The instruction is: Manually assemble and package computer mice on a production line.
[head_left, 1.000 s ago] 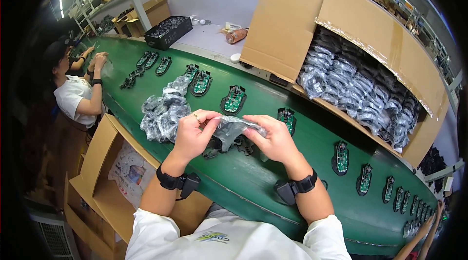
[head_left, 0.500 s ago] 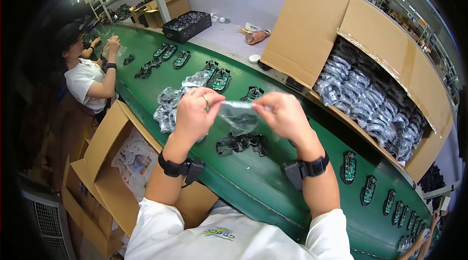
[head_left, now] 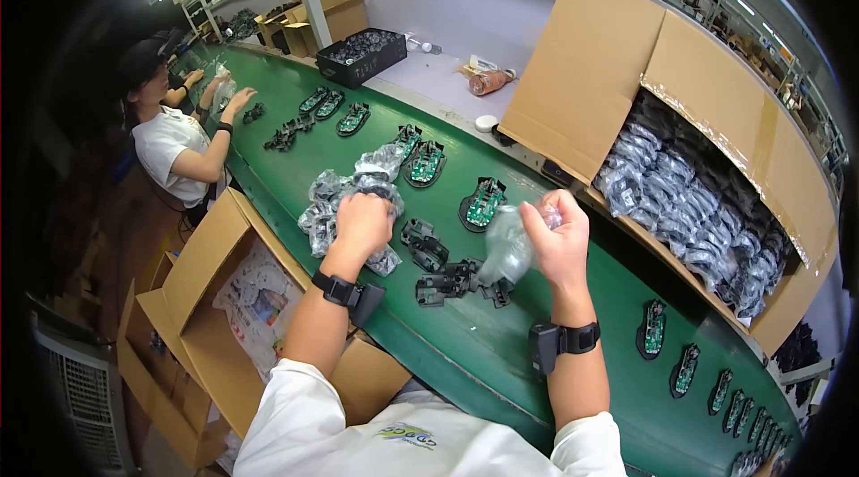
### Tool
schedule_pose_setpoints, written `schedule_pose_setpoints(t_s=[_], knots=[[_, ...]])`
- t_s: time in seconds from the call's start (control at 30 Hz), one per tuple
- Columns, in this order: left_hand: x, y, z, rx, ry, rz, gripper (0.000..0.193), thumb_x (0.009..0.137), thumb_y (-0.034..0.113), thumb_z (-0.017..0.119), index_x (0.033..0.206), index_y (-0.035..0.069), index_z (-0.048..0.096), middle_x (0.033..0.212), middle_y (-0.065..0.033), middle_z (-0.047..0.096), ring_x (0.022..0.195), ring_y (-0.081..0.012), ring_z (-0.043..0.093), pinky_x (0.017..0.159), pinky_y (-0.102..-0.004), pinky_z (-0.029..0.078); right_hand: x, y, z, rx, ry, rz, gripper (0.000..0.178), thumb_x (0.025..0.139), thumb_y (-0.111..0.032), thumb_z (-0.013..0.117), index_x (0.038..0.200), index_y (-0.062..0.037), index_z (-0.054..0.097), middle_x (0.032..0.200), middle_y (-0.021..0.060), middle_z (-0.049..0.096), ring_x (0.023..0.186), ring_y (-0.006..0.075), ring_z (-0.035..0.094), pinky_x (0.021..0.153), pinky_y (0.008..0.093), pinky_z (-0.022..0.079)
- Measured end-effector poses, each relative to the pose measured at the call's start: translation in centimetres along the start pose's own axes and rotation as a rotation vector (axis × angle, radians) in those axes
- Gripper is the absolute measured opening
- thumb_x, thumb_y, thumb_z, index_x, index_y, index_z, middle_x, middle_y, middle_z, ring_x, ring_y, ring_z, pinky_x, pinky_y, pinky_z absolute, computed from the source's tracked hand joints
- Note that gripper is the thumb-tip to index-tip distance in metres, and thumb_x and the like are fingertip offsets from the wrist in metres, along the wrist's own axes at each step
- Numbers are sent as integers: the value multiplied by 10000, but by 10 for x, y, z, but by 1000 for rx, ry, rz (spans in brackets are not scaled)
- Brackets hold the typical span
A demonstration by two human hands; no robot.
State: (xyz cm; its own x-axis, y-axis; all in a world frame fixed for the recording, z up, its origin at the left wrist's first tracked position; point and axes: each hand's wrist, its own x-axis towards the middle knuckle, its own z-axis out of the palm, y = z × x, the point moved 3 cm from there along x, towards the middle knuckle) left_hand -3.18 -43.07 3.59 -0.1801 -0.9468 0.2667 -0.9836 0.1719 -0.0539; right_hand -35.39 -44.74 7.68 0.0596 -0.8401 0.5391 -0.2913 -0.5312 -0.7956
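Right hand (head_left: 562,237) has a clear bag (head_left: 508,249) pinched just left of it, partly hiding black parts (head_left: 431,289); left hand (head_left: 364,225) overlaps the bagged pile (head_left: 324,217), fingertips hidden, can't tell if gripping.

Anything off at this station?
Slightly: an orange bottle lies on its side on the ledge, apart from the parts. No spill visible. Black parts sit jumbled near the right hand, which holds a clear bag; nothing looks clearly damaged.
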Motion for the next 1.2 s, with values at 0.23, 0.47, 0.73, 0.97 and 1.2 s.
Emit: schedule_pose_setpoints(t_s=[0.23, 0.47, 0.73, 0.97, 1.2], knots=[[8, 37, -29, -1324, 45, -215, 125, 995, 69, 618, 1076, 36, 707, 903, 9, 711, 881, -71, 626, 848, -228, 472, -15, -14, 16, 318, -183, 159, 479, 941, -107, 698, 1392, -26, 561, 1085, 121, 736, 847, 114, 695, 754, 270, 550], [-5, 107, -42, -1933, -128, 135, 368, 985, -16, 553, 1352, -16, 529, 1250, -50, 645, 1136, -104, 597, 1027, -298, 468, -19, -22, 20, 472, -300, 129, 214, 958, -135, 745, 1113, 13, 745, 951, 36, 749, 885, 98, 656, 793, 269, 532], [-4, 107, -22, -1649, 124, -13, 406, 946, -78, 523, 1345, -24, 571, 1169, -60, 681, 1026, -99, 629, 920, -261, 511, -17, -8, 9, 655, -151, 396, 173, 954, -167, 762, 995, -34, 659, 849, -2, 683, 680, 61, 596, 608, 235, 480], [-12, 108, -23, -1630, 148, 189, 919, 766, 12, 865, 1567, 52, 416, 1635, -170, 283, 1449, -227, 411, 1158, -365, 389, -20, 0, 13, 586, -14, 403, 213, 953, -166, 770, 973, -12, 625, 845, 33, 699, 736, 96, 664, 652, 257, 535], [-7, 96, -23, -1822, 181, -27, 571, 936, -37, 674, 1478, 94, 549, 1361, -119, 651, 1280, -213, 605, 1084, -367, 485, -21, 5, 5, 657, -139, 467, 202, 975, -156, 739, 1082, 11, 698, 877, 44, 722, 784, 113, 693, 694, 266, 550]])
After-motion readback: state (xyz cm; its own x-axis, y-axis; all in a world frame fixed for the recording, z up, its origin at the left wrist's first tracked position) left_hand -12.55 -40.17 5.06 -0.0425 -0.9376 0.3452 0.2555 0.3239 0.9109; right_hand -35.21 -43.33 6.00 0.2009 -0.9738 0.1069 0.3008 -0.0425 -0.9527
